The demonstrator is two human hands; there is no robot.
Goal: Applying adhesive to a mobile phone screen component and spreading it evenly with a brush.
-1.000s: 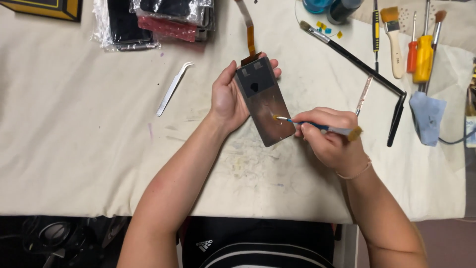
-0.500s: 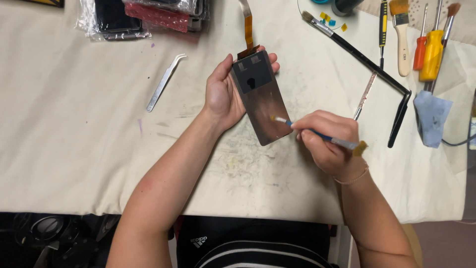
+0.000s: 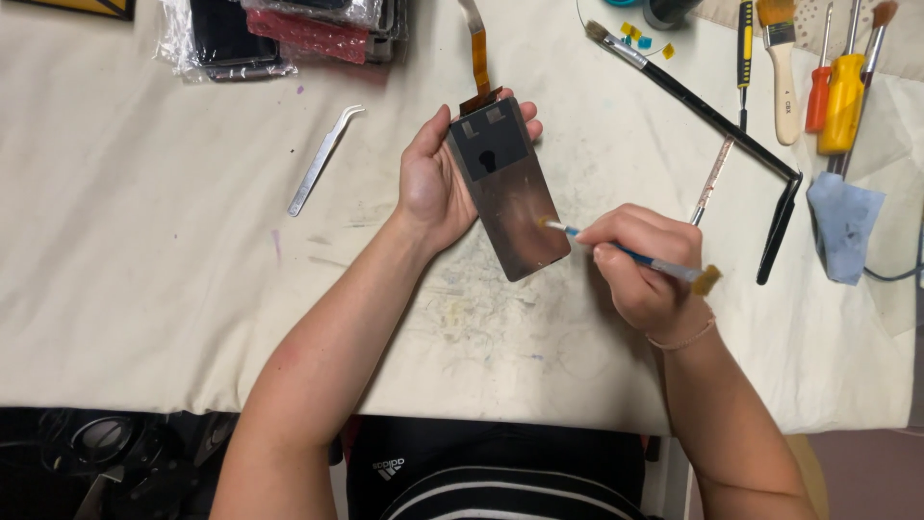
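Left hand (image 3: 435, 183): wraps around the screen panel (image 3: 510, 188), holding it tilted above the table.
Right hand (image 3: 643, 265): fingers pinch a small brush (image 3: 626, 254).
Brush tip: touches the panel's shiny back.
Nearby: tweezers (image 3: 322, 158) lie left on the cloth (image 3: 144, 289); tools lie right.

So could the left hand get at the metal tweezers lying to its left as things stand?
Probably not without letting go: the left hand is wrapped around the screen panel while the right hand brushes it. The cloth between it and the tweezers is bare, so only that occupied grip hinders it.
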